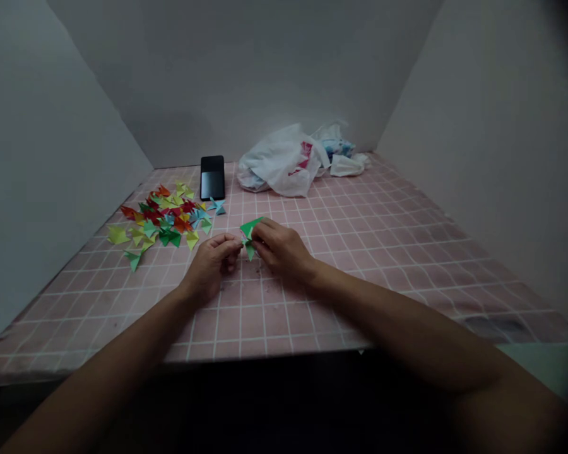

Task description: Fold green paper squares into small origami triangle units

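Observation:
Between my two hands, just above the table, is a small folded green paper piece [250, 250]. My left hand [213, 260] pinches its left edge between thumb and forefinger. From the other side, my right hand [283, 248] grips it with closed fingertips, which hide part of the folds. Behind these fingers shows a flat, darker green paper [250, 226]; whether it lies on the table or is part of the held piece I cannot tell. To the left lies a loose heap of folded paper pieces [170, 214] in red, orange, yellow, green and light blue.
A black phone [213, 178] lies at the back left, beyond the heap. At the back middle sits a crumpled white plastic bag [284, 161], with a blue-and-white packet [338, 148] and white tissue [346, 165] beside it. A pink checked cloth [360, 239] covers the table; pale walls enclose three sides.

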Demonstrator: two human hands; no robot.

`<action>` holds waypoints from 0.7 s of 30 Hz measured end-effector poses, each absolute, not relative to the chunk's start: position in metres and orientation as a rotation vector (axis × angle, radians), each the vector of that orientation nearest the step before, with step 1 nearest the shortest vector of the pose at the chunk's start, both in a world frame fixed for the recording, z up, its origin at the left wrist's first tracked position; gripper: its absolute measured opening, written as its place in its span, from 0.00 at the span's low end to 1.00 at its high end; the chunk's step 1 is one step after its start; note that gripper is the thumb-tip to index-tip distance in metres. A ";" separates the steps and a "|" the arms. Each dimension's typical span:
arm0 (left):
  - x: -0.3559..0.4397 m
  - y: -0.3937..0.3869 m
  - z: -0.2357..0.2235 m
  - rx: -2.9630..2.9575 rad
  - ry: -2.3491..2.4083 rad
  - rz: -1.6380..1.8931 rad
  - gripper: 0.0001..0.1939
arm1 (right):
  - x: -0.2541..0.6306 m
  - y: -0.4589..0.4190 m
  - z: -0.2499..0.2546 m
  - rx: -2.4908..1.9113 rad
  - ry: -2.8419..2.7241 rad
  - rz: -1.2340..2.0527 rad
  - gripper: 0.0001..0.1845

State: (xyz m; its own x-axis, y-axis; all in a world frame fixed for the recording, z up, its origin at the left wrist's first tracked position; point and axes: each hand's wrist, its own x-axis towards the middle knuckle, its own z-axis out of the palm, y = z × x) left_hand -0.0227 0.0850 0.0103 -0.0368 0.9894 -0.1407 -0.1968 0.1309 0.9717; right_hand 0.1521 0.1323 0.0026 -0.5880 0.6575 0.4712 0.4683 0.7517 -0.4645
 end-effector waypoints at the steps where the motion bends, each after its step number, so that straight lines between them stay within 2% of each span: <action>1: -0.023 0.085 0.011 0.934 1.151 1.223 0.11 | 0.152 0.132 0.003 -0.843 -2.311 0.388 0.06; 8: -0.023 0.086 0.011 0.916 1.128 1.181 0.12 | 0.152 0.131 0.003 -0.841 -2.300 0.412 0.06; 21: -0.027 0.089 0.000 1.153 1.233 1.322 0.13 | 0.150 0.137 -0.002 -0.798 -2.134 0.497 0.10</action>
State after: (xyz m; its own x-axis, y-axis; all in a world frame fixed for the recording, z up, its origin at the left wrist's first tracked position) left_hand -0.0267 0.0893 -0.0005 -0.0965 0.9949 0.0280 -0.0408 -0.0321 0.9987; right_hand 0.1496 0.1370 -0.0021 -0.4918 0.6836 0.5392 0.3752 0.7253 -0.5773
